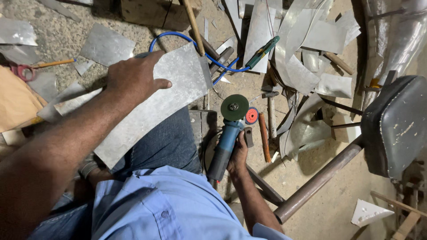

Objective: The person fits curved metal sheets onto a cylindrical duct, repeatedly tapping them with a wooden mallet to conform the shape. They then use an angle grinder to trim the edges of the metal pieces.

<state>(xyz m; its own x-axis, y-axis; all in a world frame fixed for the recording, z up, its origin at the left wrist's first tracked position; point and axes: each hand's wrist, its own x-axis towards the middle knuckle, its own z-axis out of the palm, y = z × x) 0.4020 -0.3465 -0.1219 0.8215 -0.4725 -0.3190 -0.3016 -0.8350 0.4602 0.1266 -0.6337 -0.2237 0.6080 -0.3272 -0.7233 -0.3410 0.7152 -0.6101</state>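
I see my left hand (133,78) pressed down on a long rectangular sheet of galvanised metal (151,106), fingers curled over its far edge and thumb stretched along the top face, so the hand clamps the sheet rather than lying flat on it. The sheet rests slantwise across my left knee, on the blue jeans (171,144), its upper end reaching out over the concrete floor (311,169) and its lower end near my light blue shirt (164,204). My right hand (238,155) is wrapped tight around the body of a blue angle grinder (227,142), all fingers closed on it, with the tool pointing away from me. Its green cutting disc (234,107) faces up, just beside the right-hand edge of the sheet but apart from it. A red disc (251,115) lies on the floor touching the grinder's head on its far side. A blue cable (187,42) loops over the floor beyond the top end of the sheet. A green-handled tool (263,52) lies near the cable among many offcuts of sheet metal (302,53) scattered toward the upper right of the floor. A wooden-handled hammer (270,113) lies right of the red disc. A dark padded stool seat (396,124) stands at the right edge, well apart from both hands, with a rusty steel pipe (318,182) running slantwise from below it.
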